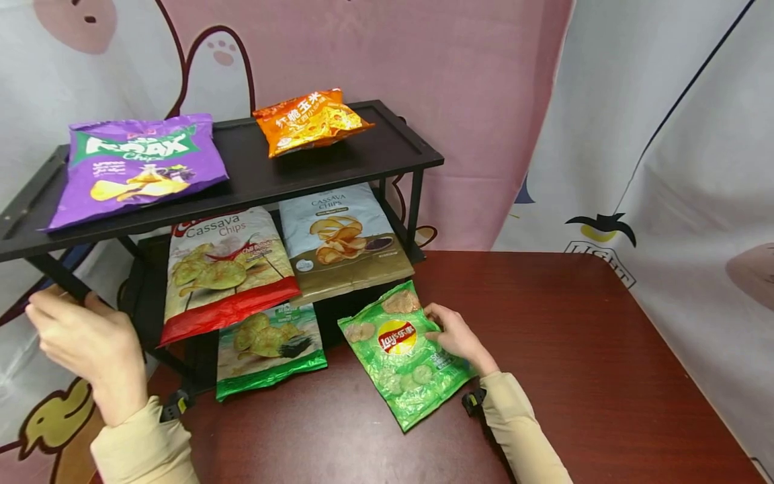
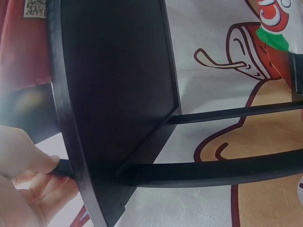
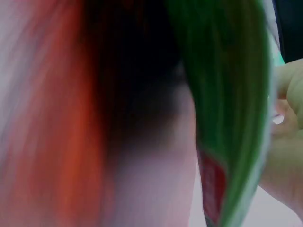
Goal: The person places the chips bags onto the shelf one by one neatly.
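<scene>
My right hand [image 1: 457, 338] holds a green bag of Lay's chips [image 1: 393, 366] by its right edge, in front of the black rack. The bag tilts above the brown table, and its back [image 3: 227, 94] looms blurred in the right wrist view. On the left, my left hand [image 1: 91, 343] grips an upright post [image 1: 60, 274] of the two-tier rack [image 1: 242, 188]. Its thumb and fingers [image 2: 45, 163] curl round that post in the left wrist view. Inside the rack lie a red-and-cream cassava chips bag [image 1: 226, 269], a beige-and-brown one [image 1: 345, 242] and a green-edged chips bag [image 1: 272, 349].
On the rack's top board lie a purple chips bag [image 1: 142, 165] at left and a small orange snack bag [image 1: 311, 124] at right. The brown table [image 1: 580, 363] extends to the right. Printed cloth [image 1: 484, 101] hangs behind and at the sides.
</scene>
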`<action>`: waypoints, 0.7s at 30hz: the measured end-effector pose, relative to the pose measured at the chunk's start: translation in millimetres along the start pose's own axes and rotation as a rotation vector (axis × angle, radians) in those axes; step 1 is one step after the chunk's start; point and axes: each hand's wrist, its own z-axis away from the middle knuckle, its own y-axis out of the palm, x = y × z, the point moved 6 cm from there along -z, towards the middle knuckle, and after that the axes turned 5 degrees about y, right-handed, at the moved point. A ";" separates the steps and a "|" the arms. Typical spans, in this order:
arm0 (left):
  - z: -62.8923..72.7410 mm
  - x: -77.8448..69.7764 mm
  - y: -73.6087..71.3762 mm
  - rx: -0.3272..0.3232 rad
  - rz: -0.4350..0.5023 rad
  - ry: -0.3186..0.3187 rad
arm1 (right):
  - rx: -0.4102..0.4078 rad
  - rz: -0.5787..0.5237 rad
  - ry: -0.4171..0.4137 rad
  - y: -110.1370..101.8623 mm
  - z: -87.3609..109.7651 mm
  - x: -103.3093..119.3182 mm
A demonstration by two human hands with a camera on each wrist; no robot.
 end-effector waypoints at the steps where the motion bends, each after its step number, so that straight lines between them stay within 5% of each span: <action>1: -0.2 0.2 0.0 0.002 0.000 -0.001 | -0.001 0.003 0.008 3.0 -2.7 1.6; 13: 0.4 0.3 0.3 0.013 -0.004 -0.013 | -0.072 0.039 0.126 22.0 -25.2 17.9; 21: 0.0 -0.2 -0.1 0.002 -0.004 -0.002 | -0.046 0.293 0.058 24.2 -11.6 34.7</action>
